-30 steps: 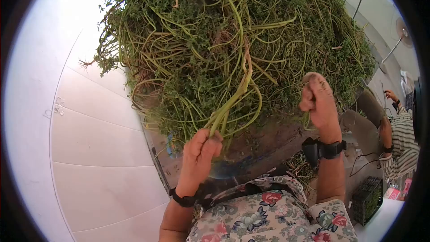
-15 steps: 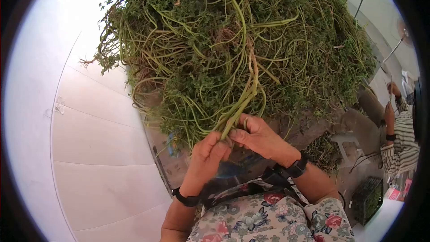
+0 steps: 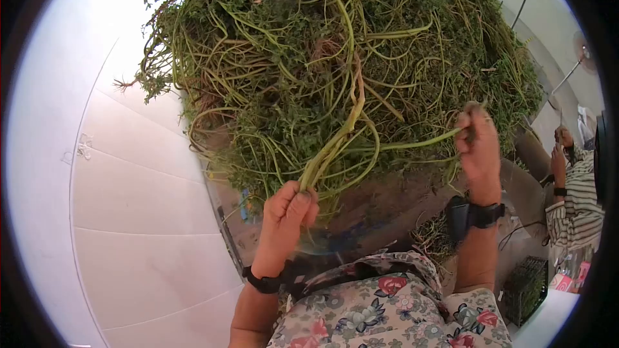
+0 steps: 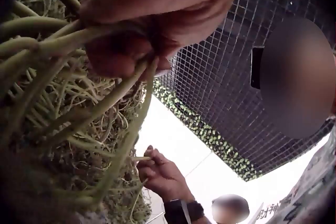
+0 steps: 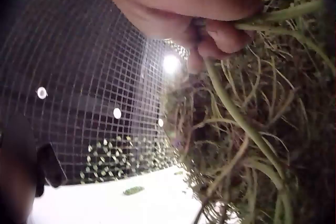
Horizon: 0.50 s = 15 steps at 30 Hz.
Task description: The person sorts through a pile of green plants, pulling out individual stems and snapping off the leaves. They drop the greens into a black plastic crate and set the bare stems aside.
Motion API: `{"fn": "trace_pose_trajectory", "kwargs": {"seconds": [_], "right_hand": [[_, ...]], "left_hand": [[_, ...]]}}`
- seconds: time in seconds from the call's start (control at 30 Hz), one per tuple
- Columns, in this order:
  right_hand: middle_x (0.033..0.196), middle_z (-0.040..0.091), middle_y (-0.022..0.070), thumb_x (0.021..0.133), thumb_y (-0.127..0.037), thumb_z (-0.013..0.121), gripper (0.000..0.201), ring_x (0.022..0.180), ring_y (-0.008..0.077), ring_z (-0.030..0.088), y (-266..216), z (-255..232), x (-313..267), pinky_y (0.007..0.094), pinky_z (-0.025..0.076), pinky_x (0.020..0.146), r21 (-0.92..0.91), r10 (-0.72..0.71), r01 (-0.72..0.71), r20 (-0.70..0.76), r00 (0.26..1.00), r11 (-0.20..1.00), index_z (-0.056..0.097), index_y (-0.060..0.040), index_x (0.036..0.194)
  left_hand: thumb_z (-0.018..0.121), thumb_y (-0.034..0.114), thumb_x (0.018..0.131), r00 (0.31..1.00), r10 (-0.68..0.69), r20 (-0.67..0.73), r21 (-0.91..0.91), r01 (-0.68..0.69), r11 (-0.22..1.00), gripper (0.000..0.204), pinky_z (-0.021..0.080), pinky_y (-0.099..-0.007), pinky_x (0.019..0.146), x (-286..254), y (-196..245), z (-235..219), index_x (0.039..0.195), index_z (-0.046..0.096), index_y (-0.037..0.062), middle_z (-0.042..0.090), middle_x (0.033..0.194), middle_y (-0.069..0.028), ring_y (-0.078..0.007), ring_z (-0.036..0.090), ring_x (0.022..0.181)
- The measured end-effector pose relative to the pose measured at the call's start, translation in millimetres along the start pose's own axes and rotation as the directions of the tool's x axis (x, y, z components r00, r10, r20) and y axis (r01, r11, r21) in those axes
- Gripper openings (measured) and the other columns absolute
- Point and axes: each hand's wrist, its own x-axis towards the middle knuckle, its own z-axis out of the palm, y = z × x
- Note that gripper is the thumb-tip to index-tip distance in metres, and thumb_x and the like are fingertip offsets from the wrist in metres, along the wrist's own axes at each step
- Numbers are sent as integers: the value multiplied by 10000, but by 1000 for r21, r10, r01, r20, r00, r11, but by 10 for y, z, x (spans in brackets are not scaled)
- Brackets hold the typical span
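Leftward of the heap of tangled plants (image 3: 419, 71), a pale panelled wall (image 3: 142, 200) runs down beside it. At the heap's near edge, left of its middle, the left hand (image 3: 288, 211) grips the lower end of a bundle of stems (image 3: 327, 151), fingers curled and thumb pressed over them. The bundle reaches back up the heap's front, and such a grip probably anchors the stems together at that end. From beside it a single green stem (image 3: 419, 144) stretches across the heap's near side to the right hand (image 3: 478, 145), which pinches it by the heap's near right part. The hands are well apart, seemingly to draw that stem out clear of its neighbours. Right of the heap's near side stands a black crate (image 3: 525, 289); farther right is another person (image 3: 570, 200) in stripes.
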Motion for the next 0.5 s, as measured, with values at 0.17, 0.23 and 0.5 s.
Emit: {"fn": "trace_pose_trajectory", "kwargs": {"seconds": [0.17, 0.23, 0.5], "right_hand": [[781, 469, -29, 953, -209, 453, 187, 669, 56, 389, -509, -702, 132, 193, 292, 486, 289, -270, 236, 85, 959, 928, 485, -40, 1025], [815, 459, -14, 960, -197, 437, 182, 726, 79, 396, -723, -898, 59, 209, 314, 534, 387, -354, 292, 98, 930, 875, 470, -40, 1044], [937, 471, 20, 797, 39, 446, 244, 901, 145, 456, -1054, -1006, -349, 284, 398, 842, -634, -726, 549, -28, 687, 544, 444, -35, 1029]], "left_hand": [[499, 384, 918, 1000, 15, -5, 38, -15, 999, 351, 279, -220, 493, 7, -33, 54, 871, 563, 42, 480, 605, 20, -52, 362, 533], [503, 355, 919, 1000, 6, 10, 12, -6, 1000, 325, 283, -218, 494, 8, -49, 71, 885, 567, 38, 487, 610, 20, -52, 365, 534], [490, 104, 850, 951, 1, 310, 267, -88, 960, 177, 424, -250, 586, 22, -314, 396, 988, 570, 29, 582, 678, -31, -107, 546, 640]]}}
